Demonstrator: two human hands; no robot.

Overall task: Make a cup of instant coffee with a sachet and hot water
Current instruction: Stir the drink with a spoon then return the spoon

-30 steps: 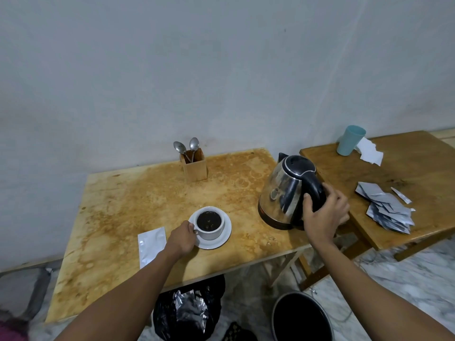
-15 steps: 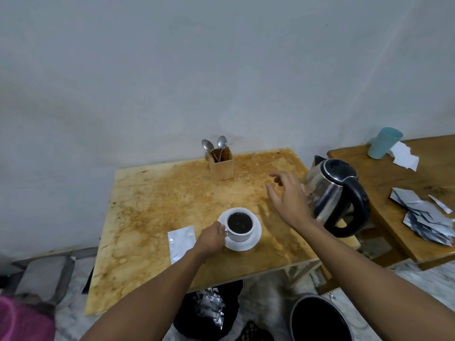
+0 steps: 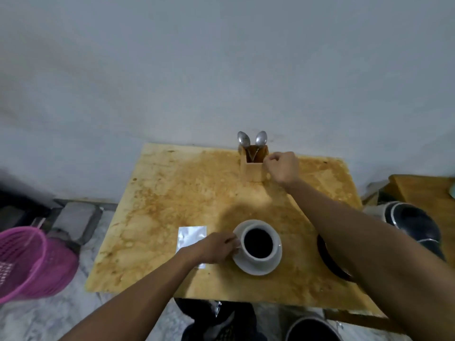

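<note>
Stained wooden table [image 3: 172, 193] with filled white cup [image 3: 258, 244] on saucer [image 3: 272, 268].
Left of cup: left hand [image 3: 211, 247] pinching its handle, over a silver sachet [image 3: 190, 236]. Beyond cup: right hand [image 3: 283, 168], fingers curled, touching the wooden holder [image 3: 253, 172] with 2 spoons [image 3: 261, 138].

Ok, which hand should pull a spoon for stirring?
Right. The right hand is already beside the wooden spoon holder with its two metal spoons, while the left hand steadies the white coffee cup.
</note>
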